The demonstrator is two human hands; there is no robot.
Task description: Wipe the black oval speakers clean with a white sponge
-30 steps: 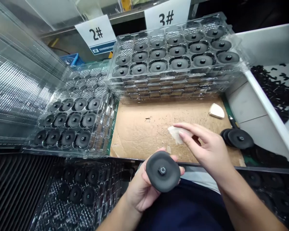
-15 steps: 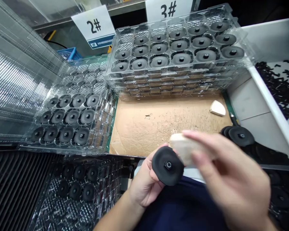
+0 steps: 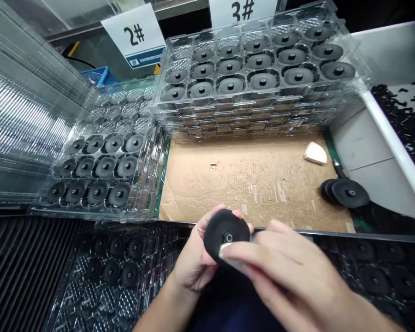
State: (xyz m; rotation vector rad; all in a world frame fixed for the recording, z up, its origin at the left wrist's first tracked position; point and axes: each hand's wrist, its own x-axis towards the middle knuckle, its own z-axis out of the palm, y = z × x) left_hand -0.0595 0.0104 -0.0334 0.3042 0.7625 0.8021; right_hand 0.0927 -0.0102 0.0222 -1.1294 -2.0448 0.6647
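My left hand cradles a black rubbery disc with a small metal-lined hole at its centre. My right hand is shut on a pale pad, and the pad's edge touches the lower rim of the disc. Most of the pad is hidden behind my fingers. On the cardboard lies a second pale wedge-shaped pad. Over at the right, a few more black discs lean together.
Stacked clear trays of black discs fill the back, and another clear tray sits at left on a cardboard sheet's side. A low tray lies below. A white bin holds black scraps. Signs read 2# and 3#.
My right hand has come down and in, bringing the pale pad onto the disc's lower rim. My left hand and the disc have shifted slightly left and turned.
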